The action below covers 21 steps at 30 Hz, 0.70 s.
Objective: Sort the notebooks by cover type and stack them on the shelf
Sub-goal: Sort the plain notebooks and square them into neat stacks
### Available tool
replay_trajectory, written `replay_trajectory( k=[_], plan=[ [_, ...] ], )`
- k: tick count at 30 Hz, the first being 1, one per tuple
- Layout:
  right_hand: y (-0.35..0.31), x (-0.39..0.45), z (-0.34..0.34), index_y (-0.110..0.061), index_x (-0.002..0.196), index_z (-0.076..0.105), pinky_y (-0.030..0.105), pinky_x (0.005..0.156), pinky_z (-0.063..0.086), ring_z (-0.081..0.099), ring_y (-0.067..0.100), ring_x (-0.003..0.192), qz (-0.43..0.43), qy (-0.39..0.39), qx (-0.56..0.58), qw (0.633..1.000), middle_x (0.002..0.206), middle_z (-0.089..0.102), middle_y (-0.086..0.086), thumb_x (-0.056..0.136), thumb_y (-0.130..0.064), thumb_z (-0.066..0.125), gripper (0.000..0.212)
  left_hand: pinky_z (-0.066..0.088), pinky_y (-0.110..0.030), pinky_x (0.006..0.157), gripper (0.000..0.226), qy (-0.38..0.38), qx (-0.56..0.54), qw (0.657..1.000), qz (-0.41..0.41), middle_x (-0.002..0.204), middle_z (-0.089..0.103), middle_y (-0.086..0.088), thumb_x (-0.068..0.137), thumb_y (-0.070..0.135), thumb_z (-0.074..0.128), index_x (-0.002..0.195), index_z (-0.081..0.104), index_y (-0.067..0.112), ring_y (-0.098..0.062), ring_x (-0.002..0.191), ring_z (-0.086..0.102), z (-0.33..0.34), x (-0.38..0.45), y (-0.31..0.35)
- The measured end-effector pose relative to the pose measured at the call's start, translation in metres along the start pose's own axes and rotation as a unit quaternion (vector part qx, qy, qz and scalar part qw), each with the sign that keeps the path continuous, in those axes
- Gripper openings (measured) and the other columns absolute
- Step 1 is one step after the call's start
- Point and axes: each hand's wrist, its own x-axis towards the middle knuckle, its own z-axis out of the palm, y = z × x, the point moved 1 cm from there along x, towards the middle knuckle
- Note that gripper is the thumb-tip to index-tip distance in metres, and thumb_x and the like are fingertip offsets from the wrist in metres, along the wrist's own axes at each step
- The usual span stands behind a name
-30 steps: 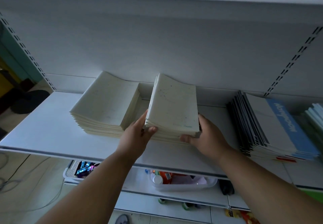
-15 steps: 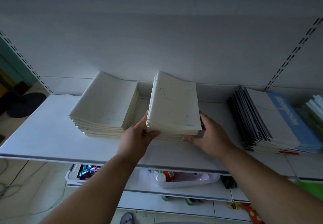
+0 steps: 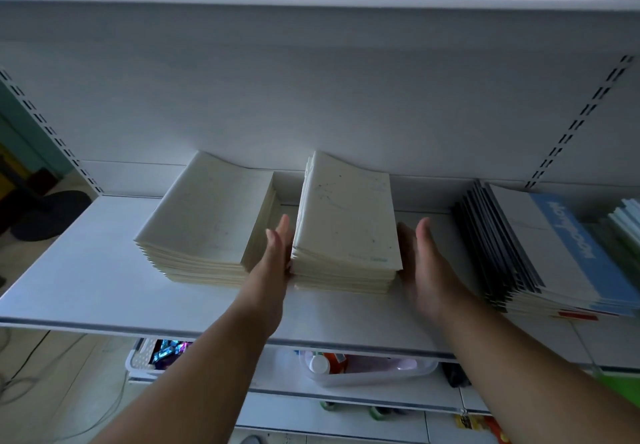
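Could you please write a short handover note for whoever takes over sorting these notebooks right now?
Left hand: open, flat against the left side of the middle cream stack.
Right hand: open, beside that stack's right side; contact unclear.
On the shelf: left cream stack, middle cream stack, blue-cover stack on the right.
Done: both cream stacks rest on the shelf.
Left: square the middle stack; whether more notebooks need sorting cannot be seen.
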Motion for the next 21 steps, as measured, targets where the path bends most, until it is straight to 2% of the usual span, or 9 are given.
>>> replay_trajectory(
  k=[2, 6, 9, 14, 17, 19, 21],
  plan=[
    [-0.005, 0.012, 0.01, -0.018, 0.132, 0.061, 0.048, 0.111, 0.038, 0.06, 0.028, 0.123, 0.077, -0.008, 0.09, 0.993, 0.129, 0.066, 0.01, 0.088, -0.074, 0.025, 0.079, 0.023, -0.043, 0.12, 0.072, 0.0, -0.045, 0.998, -0.034, 0.153, 0.045, 0.01, 0.086, 0.081, 0.035, 0.147, 0.042, 0.042, -0.015, 0.143, 0.038, 0.004, 0.016, 0.004],
    [-0.006, 0.019, 0.026, -0.021, 0.127, 0.065, 0.043, 0.094, 0.051, 0.067, 0.028, 0.111, 0.118, 0.039, 0.124, 0.984, 0.119, 0.071, 0.009, 0.076, -0.071, 0.049, 0.073, 0.026, -0.046, 0.12, 0.083, -0.004, -0.06, 0.997, -0.056, 0.147, 0.051, 0.01, 0.07, 0.081, 0.058, 0.146, 0.042, 0.049, -0.016, 0.135, 0.046, 0.011, 0.027, 0.003],
    [-0.003, 0.022, 0.026, -0.019, 0.125, 0.065, 0.041, 0.085, 0.053, 0.068, 0.028, 0.107, 0.122, 0.038, 0.14, 0.982, 0.116, 0.072, 0.01, 0.087, -0.066, 0.044, 0.065, 0.031, -0.045, 0.118, 0.08, -0.01, -0.085, 0.994, -0.064, 0.141, 0.058, 0.007, 0.077, 0.073, 0.061, 0.149, 0.041, 0.043, -0.015, 0.126, 0.055, 0.009, 0.031, -0.001],
    [-0.003, 0.024, 0.02, -0.019, 0.117, 0.067, 0.039, 0.078, 0.052, 0.071, 0.027, 0.096, 0.139, 0.025, 0.137, 0.98, 0.109, 0.074, 0.011, 0.093, -0.064, 0.038, 0.058, 0.032, -0.044, 0.117, 0.085, -0.012, -0.058, 0.995, -0.086, 0.133, 0.065, 0.004, 0.071, 0.075, 0.059, 0.145, 0.049, 0.034, -0.018, 0.126, 0.057, 0.001, 0.036, -0.005],
    [-0.006, 0.025, 0.018, -0.02, 0.122, 0.065, 0.04, 0.081, 0.052, 0.071, 0.027, 0.1, 0.13, 0.036, 0.125, 0.983, 0.113, 0.073, 0.01, 0.086, -0.066, 0.041, 0.064, 0.031, -0.041, 0.118, 0.084, -0.028, -0.056, 0.993, -0.1, 0.139, 0.061, 0.006, 0.077, 0.079, 0.053, 0.146, 0.048, 0.032, -0.016, 0.134, 0.051, -0.003, 0.035, -0.006],
    [-0.005, 0.026, 0.02, -0.019, 0.121, 0.065, 0.041, 0.082, 0.051, 0.072, 0.027, 0.098, 0.123, 0.041, 0.142, 0.981, 0.112, 0.074, 0.01, 0.088, -0.066, 0.04, 0.063, 0.033, -0.04, 0.117, 0.079, -0.027, -0.059, 0.993, -0.102, 0.138, 0.062, 0.005, 0.082, 0.079, 0.048, 0.144, 0.051, 0.03, -0.017, 0.133, 0.052, -0.001, 0.033, -0.004],
    [-0.003, 0.026, 0.024, -0.018, 0.116, 0.066, 0.04, 0.078, 0.051, 0.074, 0.026, 0.088, 0.118, 0.036, 0.17, 0.978, 0.104, 0.076, 0.011, 0.094, -0.064, 0.037, 0.059, 0.034, -0.044, 0.116, 0.097, -0.014, -0.066, 0.992, -0.106, 0.142, 0.058, 0.002, 0.065, 0.086, 0.059, 0.146, 0.048, 0.034, -0.019, 0.132, 0.052, 0.001, 0.032, -0.005]
  ],
)
